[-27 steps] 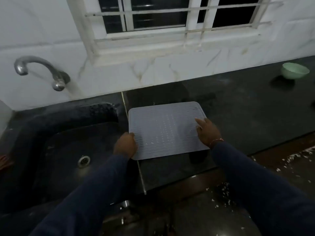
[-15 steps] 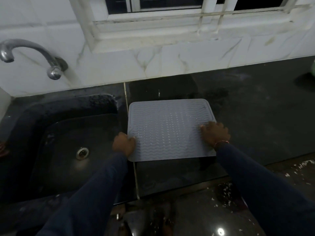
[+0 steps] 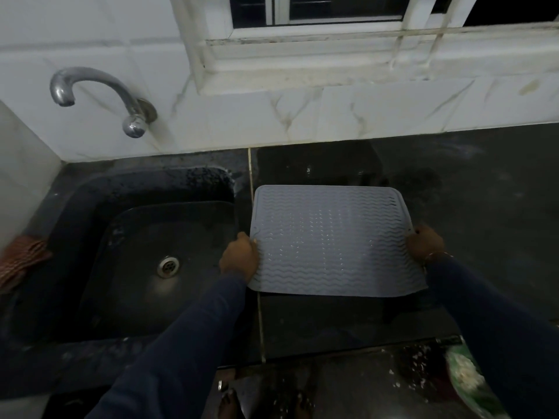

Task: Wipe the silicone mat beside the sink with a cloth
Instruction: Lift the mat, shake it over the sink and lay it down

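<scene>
A grey silicone mat (image 3: 329, 237) with wavy ridges lies on the dark counter (image 3: 484, 192) just right of the black sink (image 3: 145, 255). My left hand (image 3: 240, 257) grips the mat's left edge near the front corner. My right hand (image 3: 425, 243) grips its right edge. The mat's front edge looks slightly lifted off the counter. A reddish striped cloth (image 3: 21, 261) lies at the far left beside the sink, away from both hands.
A chrome tap (image 3: 99, 95) juts from the white tiled wall above the sink. A window frame (image 3: 332, 34) runs along the back. The counter's front edge (image 3: 348, 352) lies below the mat, with a speckled floor and my feet underneath.
My right hand has slid from the mat's surface out to its right edge. The mat has shifted slightly right and squared up; the camera tilted further down.
</scene>
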`<state>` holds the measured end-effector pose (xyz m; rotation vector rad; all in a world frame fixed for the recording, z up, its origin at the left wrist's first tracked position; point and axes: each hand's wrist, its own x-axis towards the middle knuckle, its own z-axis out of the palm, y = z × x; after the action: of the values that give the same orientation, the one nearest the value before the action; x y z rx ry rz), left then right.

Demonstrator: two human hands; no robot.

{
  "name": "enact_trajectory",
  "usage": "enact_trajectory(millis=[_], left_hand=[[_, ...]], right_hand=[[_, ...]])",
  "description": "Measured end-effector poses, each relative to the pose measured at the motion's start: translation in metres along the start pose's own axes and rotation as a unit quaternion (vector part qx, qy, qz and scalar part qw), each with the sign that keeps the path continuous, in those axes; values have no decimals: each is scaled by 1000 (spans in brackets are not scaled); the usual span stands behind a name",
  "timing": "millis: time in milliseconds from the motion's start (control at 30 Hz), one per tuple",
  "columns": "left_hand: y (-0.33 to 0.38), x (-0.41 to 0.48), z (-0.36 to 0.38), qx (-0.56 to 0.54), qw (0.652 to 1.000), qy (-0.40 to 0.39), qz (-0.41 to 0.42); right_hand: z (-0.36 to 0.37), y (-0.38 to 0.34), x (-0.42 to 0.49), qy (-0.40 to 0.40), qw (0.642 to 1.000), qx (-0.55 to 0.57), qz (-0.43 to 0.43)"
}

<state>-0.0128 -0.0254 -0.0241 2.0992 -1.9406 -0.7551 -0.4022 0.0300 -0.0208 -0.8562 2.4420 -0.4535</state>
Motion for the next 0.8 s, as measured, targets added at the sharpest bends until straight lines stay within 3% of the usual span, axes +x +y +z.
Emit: enact_trajectory(millis=[400, 600, 700, 800], left_hand=[[-41, -18, -9, 12, 998, 15, -53], [-62, -44, -8, -53, 996, 22, -70], [-62, -45, -9, -105, 992, 39, -58], [-64, -34, -9, -180, 980, 8, -87]], right_hand=[[19, -1, -22, -10, 995, 45, -86], [23, 3, -29, -15, 988, 42, -145], [22, 5, -32, -22, 989, 35, -141], [24, 1, -34, -14, 991, 43, -128]])
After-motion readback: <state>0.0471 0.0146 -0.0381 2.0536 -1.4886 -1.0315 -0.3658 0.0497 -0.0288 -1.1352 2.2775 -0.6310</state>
